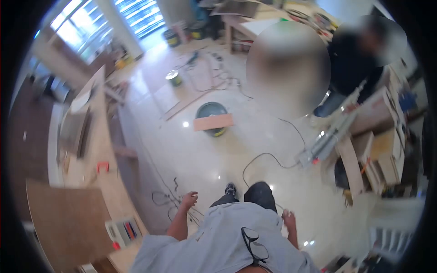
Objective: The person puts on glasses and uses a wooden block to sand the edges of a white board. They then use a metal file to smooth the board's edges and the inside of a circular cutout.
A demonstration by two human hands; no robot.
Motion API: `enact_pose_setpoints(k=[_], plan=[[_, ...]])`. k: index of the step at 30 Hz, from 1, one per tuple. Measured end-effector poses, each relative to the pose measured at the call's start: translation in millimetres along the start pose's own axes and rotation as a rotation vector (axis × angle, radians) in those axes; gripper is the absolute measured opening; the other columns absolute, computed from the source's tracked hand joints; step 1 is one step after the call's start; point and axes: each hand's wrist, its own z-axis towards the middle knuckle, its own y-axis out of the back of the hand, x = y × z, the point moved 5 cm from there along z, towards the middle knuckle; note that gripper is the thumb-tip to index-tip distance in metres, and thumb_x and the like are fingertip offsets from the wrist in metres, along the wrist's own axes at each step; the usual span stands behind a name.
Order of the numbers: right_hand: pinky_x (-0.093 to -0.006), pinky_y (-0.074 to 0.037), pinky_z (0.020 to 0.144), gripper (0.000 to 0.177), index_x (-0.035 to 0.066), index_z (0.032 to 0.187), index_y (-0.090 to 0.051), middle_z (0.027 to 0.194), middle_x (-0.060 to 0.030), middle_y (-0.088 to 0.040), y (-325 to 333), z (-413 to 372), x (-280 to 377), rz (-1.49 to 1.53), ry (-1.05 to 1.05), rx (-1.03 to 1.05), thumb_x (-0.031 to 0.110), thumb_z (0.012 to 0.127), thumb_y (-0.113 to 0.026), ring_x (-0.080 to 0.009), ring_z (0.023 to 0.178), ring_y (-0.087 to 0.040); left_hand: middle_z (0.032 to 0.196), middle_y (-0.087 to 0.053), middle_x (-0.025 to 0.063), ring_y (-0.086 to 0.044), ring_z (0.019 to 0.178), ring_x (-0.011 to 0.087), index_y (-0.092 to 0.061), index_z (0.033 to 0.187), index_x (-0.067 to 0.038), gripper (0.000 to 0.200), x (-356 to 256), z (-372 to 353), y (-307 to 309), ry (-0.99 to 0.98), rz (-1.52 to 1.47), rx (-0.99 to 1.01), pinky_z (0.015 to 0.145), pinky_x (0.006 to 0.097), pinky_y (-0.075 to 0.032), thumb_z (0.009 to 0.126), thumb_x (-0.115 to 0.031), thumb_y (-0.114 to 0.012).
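My left hand [189,199] hangs at my side with loosely curled fingers and holds nothing; it is above loose wires on the floor. By my hip, my right hand [288,219] also hangs down with nothing in it. I stand on a glossy white tiled floor [200,154]. A pair of black glasses [253,245] hangs on my grey shirt.
A long wooden workbench [98,150] runs along the left with a red clamp [103,166]. A bucket with a board across it [212,120] stands ahead. A black cable [264,157] crosses the floor to a power strip. Two people stand at the right by wooden boxes [380,150].
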Motion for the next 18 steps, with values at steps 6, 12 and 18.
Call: enact_pose_setpoints(k=[6,12,18], plan=[[-0.0517,-0.058,0.108,0.087,-0.005,0.156,-0.055,0.143,-0.0334,-0.069,31.7,56.9,153.1,-0.201,0.099,-0.011,0.047,0.091,-0.082,-0.0434,0.131,-0.071,0.105,-0.077,0.0095,-0.073,0.086,0.0164,-0.068,0.150,-0.005,0.051,-115.5,75.1,19.5,-0.029,-0.128,-0.034,0.067,0.0334,-0.060,0.102,-0.020,-0.070],[-0.0534,-0.058,0.110,0.068,0.000,0.143,-0.064,0.135,-0.0235,-0.071,30.3,181.8,247.5,-0.380,0.160,0.081,0.041,0.090,-0.080,-0.0448,0.123,-0.071,0.101,-0.076,0.0091,-0.073,0.084,0.0157,-0.067,0.152,-0.006,0.052,-186.4,120.5,3.8,0.028,-0.023,-0.003,0.066,0.0325,-0.060,0.102,-0.019,-0.069],[-0.0603,-0.051,0.116,0.049,0.012,0.137,-0.073,0.145,-0.0183,-0.069,-26.9,424.4,375.3,-0.318,0.412,-0.078,0.041,0.099,-0.068,-0.0420,0.136,-0.062,0.123,-0.083,0.0195,-0.080,0.110,0.0281,-0.076,0.141,-0.004,0.048,-299.4,195.3,-30.9,-0.272,0.422,0.132,0.096,0.0405,-0.063,0.100,-0.030,-0.077]])
